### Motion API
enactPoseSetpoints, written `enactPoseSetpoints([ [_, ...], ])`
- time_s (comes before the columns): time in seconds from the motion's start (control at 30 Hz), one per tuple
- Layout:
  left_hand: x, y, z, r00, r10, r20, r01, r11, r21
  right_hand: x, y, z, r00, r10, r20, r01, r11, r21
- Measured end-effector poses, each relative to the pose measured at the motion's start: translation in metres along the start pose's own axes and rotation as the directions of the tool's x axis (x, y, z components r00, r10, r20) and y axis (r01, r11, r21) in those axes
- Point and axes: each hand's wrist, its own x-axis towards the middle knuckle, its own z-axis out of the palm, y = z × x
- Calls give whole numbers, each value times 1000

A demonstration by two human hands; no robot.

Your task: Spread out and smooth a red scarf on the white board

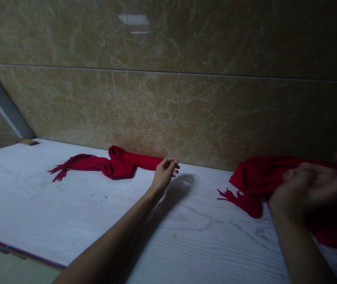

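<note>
My left hand (165,171) is raised over the white board, its fingers loosely curled and apart with nothing visible in them. Behind it, a red scarf (121,163) lies along the wall, folded over itself, its fringe pointing left; the hand covers its right end. On the right, my right hand (310,189) is blurred by motion. Its fingers look spread, and it is in front of a heap of red fringed cloth (257,177). Whether it touches the cloth I cannot tell. Part of that heap is hidden behind the hand and forearm.
The white wood-grain board (76,213) runs along a brown marbled tile wall (186,106). A grey metal post (5,98) stands at the left, with a small wooden block (28,141) at its foot. The board's front edge shows at the lower left.
</note>
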Motion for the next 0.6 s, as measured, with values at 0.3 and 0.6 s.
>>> enactPoseSetpoints([
  [0.3, -2, -13, 0, 985, 136, 108, -158, 956, 245, -78, -9, 40, 795, 71, 602, -45, 997, -59],
  [0.6, -9, -22, -1, 939, 230, 255, -331, 802, 498, -94, -95, 33, 511, 77, 856, -422, 890, 171],
])
